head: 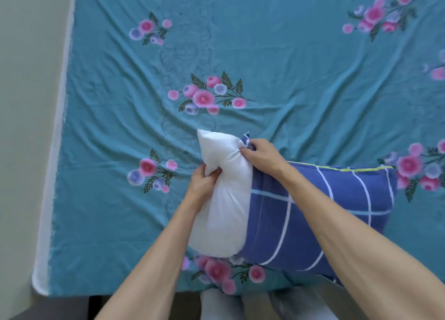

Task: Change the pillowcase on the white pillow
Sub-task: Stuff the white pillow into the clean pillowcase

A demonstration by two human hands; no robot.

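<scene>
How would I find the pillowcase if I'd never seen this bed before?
Look at the big teal bedsheet with pink flowers. Near its close edge, two hands hold a white pillow. The pillowcase covers the pillow's right part: it is the only dark blue cloth, crossed by white and pale blue lines, with a yellow-green stripe along its far edge.

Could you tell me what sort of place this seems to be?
Probably a bedroom: a teal floral bedsheet spreads over a bed, and two hands work a white pillow in its blue checked pillowcase.

No legible text or labels.
</scene>
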